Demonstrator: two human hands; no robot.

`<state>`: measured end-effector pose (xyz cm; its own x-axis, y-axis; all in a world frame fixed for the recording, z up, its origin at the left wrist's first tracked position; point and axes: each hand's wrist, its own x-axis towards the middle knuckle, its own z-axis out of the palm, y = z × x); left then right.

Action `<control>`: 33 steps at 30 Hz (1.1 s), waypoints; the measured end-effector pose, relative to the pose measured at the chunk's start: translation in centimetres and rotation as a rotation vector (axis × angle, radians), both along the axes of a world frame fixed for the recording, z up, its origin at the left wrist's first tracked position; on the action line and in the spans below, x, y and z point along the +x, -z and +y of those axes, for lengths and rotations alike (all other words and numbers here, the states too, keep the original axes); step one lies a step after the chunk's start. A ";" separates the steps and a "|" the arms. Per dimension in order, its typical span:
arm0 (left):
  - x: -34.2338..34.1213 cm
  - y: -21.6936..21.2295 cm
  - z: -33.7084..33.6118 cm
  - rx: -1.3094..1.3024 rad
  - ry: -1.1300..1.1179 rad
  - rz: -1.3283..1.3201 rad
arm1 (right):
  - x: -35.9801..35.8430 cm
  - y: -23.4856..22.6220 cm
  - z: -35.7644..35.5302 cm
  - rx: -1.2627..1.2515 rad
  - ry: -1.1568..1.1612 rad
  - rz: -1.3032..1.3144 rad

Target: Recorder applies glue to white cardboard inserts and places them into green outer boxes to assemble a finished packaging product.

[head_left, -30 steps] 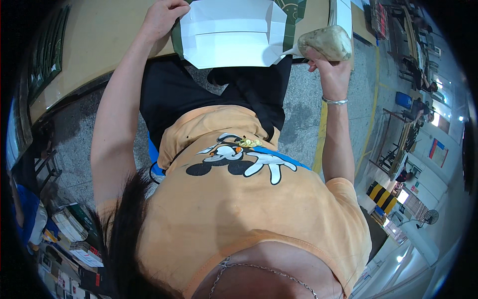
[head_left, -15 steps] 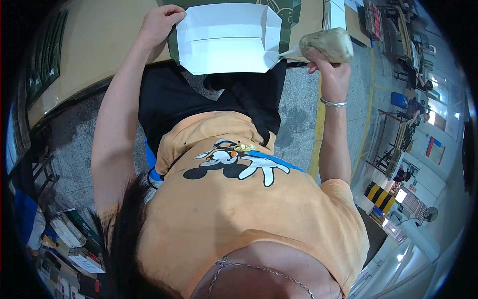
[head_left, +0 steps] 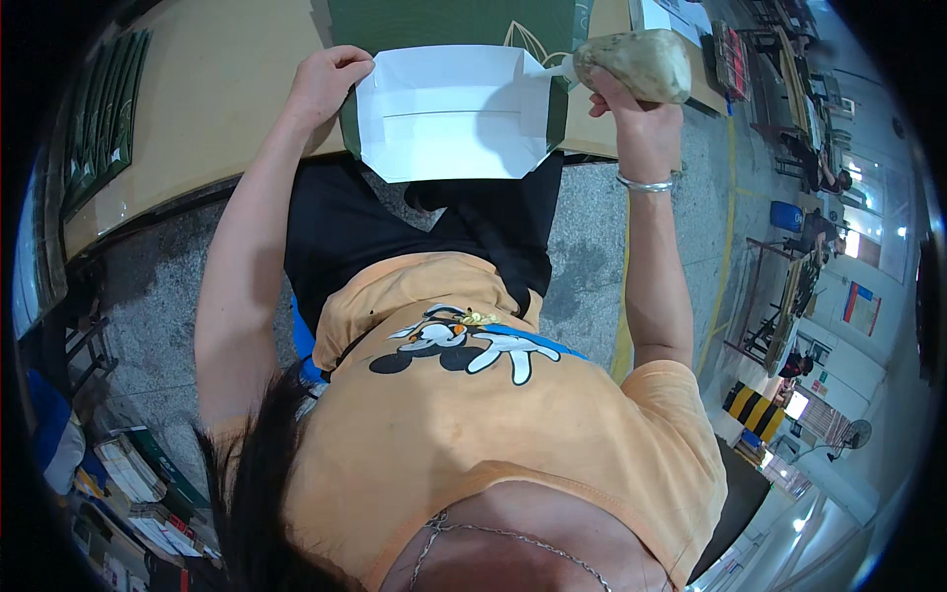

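Holding a box [head_left: 449, 138] at twelve o'clock in the view, white inside, with near edge showing past the rim of the table [head_left: 227, 94] and against the black trousers [head_left: 321, 212]. Pinching it at its ten o'clock corner with the left hand [head_left: 326, 89], thumb and forefinger drawn close together on the edge. Gripping a squeeze bottle [head_left: 641, 64] at one o'clock in the right hand [head_left: 634, 109], thumb laid along its side, remaining fingers curled and partly hidden. Pointing its nozzle [head_left: 560, 70] inward, tip at or just beside the box's two o'clock corner; cannot tell touching from hovering.

Shifted the nozzle from the box's four o'clock corner half a second ago up to two o'clock now, along the right side, with the left pinch unchanged. Judging by that, busy at the far end of the right side. Cannot make out any bead left behind. Also sitting lower in the view now, along with the table rim, baring more of a green board [head_left: 444, 22] behind.
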<state>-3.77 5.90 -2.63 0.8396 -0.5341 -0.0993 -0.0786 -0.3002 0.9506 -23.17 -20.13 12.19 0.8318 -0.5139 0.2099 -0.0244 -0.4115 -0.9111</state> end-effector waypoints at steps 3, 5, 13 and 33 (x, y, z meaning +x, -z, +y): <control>0.2 0.5 0.0 -0.008 0.005 0.002 | 0.5 0.6 -0.1 -0.029 -0.035 -0.012; 0.3 0.6 0.0 -0.007 0.017 -0.019 | 0.7 0.7 -0.1 -0.023 -0.008 -0.032; 0.1 0.0 -0.1 0.014 0.017 0.009 | 0.9 0.6 -0.5 -0.092 -0.021 0.019; -1.5 -1.1 0.3 -0.127 0.021 0.181 | -2.7 -0.1 -9.5 0.127 0.290 0.408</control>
<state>-5.30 6.16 -1.51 0.8026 -0.5692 -0.1784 0.0921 -0.1773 0.9798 -25.89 -29.58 12.26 0.6523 -0.7361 -0.1809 -0.4849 -0.2219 -0.8459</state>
